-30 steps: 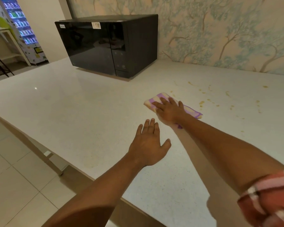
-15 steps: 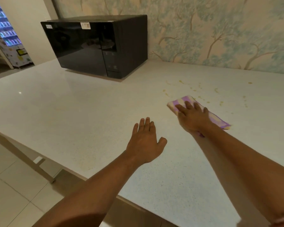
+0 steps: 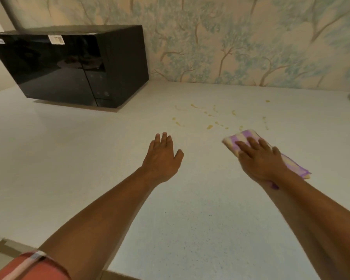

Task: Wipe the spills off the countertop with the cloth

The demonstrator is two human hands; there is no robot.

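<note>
Sleeve (image 3: 28, 265) cuff, reddish with a pale stripe, is poking in at the lower left corner of the frame, and two bare forearms are reaching up from the bottom over the pale speckled countertop (image 3: 69, 168).

Mid-frame, the left hand (image 3: 162, 158) is lying palm down on the counter, fingers straight and close together, thumb sticking out, holding nothing. Looks like it's just bracing.

Right of centre, the right hand (image 3: 259, 160) is pressing flat on the cloth (image 3: 245, 136), fingers slightly spread across it, not clamped around it. The cloth is purple and cream striped, folded into a pad, one end peeking out past the fingertips and the other trailing toward the lower right behind the wrist.

My guess is it's a soft, light rag that'll bunch up or slide out if you only pinch a corner, so a flat palm in the middle is the way to go, with enough pressure that it's dragging rather than skating on that smooth top.

Just beyond the cloth, the spills (image 3: 209, 126) are sitting there as yellowish drops and streaks scattered across the upper middle, so most of the wiping isn't done.

Farther back, a black microwave (image 3: 69, 67) is filling the upper left, against tree-print wallpaper (image 3: 251, 41).
</note>
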